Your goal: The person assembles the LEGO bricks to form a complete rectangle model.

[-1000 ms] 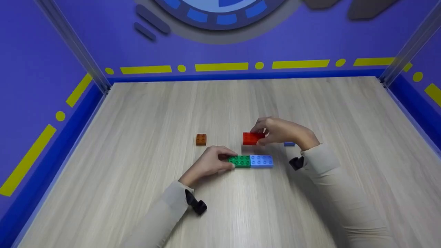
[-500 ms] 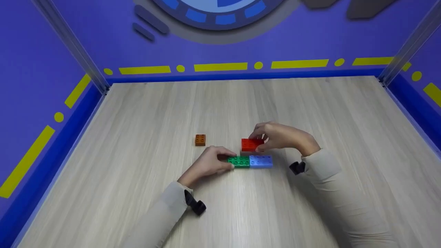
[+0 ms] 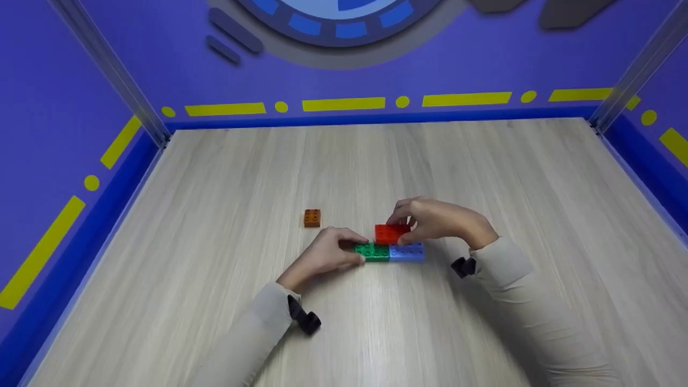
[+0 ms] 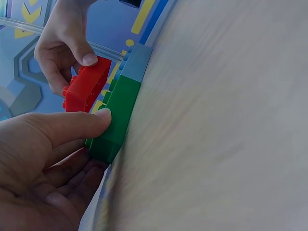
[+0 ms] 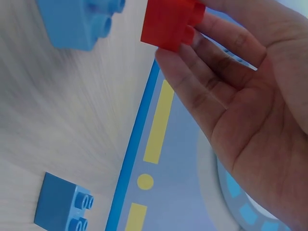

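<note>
My left hand (image 3: pixel 329 251) (image 4: pixel 53 163) grips the left end of the green brick (image 3: pixel 376 251) (image 4: pixel 119 115) between thumb and fingers, on the table. End to end with it, on its right, lies a light blue brick (image 3: pixel 408 252) (image 4: pixel 137 61) (image 5: pixel 72 24). The right hand (image 3: pixel 438 219) (image 5: pixel 260 91) pinches a red brick (image 3: pixel 389 233) (image 4: pixel 89 84) (image 5: pixel 169 24) by its right end. In the left wrist view the red brick hangs just above the studs, apart from them.
An orange-brown brick (image 3: pixel 312 218) lies behind the left hand on the wooden table (image 3: pixel 242 188). A separate blue brick (image 5: pixel 58 202) shows in the right wrist view; the right hand hides it from the head view. Blue-purple walls (image 3: pixel 344 80) border the table.
My right hand has brought the red brick nearer to me, from behind the green and light blue bricks to their back edge. The left hand keeps its hold on the green brick.
</note>
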`<state>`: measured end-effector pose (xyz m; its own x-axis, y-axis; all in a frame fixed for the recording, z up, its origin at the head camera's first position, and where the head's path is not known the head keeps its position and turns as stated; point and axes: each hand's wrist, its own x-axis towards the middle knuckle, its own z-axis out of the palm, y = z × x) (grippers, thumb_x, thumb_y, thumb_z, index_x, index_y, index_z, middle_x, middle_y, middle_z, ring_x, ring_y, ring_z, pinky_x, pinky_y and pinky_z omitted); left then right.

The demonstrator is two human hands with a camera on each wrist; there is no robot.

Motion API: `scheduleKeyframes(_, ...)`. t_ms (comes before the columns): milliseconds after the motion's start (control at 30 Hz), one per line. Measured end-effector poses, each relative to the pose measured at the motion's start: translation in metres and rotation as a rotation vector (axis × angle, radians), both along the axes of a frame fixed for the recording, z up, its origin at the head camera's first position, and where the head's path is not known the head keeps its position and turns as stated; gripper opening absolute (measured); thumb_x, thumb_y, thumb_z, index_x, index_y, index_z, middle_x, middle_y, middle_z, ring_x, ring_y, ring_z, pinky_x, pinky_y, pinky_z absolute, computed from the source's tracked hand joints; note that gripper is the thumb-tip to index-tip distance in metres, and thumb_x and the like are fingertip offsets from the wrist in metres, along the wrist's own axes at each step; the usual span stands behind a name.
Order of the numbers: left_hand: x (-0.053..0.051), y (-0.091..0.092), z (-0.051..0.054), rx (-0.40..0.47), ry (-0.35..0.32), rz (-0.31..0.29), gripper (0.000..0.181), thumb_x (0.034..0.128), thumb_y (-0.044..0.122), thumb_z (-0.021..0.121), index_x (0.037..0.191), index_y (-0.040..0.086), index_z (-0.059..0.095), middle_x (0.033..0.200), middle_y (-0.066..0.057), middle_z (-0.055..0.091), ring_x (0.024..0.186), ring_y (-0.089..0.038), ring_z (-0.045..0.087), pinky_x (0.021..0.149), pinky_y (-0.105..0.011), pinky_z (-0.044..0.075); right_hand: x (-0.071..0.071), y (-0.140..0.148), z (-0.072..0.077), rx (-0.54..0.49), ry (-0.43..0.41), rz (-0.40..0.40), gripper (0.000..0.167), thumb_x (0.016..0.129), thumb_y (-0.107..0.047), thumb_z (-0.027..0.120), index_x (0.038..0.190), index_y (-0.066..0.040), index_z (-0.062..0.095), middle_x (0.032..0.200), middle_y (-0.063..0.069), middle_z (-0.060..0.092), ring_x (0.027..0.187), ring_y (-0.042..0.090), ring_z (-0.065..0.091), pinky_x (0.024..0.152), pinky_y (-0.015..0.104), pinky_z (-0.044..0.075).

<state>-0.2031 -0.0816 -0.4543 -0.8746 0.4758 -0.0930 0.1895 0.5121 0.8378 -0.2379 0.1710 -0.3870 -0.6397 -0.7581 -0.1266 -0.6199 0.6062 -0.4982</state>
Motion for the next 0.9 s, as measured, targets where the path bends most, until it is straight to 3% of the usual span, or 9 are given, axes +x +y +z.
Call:
scheduleKeyframes(233, 0.0, -0.001, 0.001, 0.0, -0.011, 0.0, 0.036, 0.0786, 0.011, 0.077, 0.114, 0.013, 0.072, 0.114, -0.001, 0.069, 0.106, -0.016, 0.058, 0.098, -0.036, 0.046, 0.004, 0.0, -0.004, -0.013, -0.036, 0.006, 0.03, 0.083, -0.015, 0.074, 0.112, -0.008, 0.071, 0.104, 0.002, 0.066, 0.092, 0.016, 0.066, 0.082, 0.031, 0.056)
scheduleKeyframes(900, -0.001, 0.0, 0.001, 0.012, -0.011, 0.003, 0.034, 0.0783, 0.01, 0.077, 0.111, 0.013, 0.073, 0.112, -0.002, 0.07, 0.105, -0.017, 0.059, 0.095, -0.036, 0.048, 0.013, -0.005, -0.006, -0.001, -0.03, 0.027, 0.031, 0.083, -0.015, 0.075, 0.113, -0.01, 0.071, 0.104, 0.0, 0.066, 0.091, 0.014, 0.065, 0.08, 0.027, 0.055)
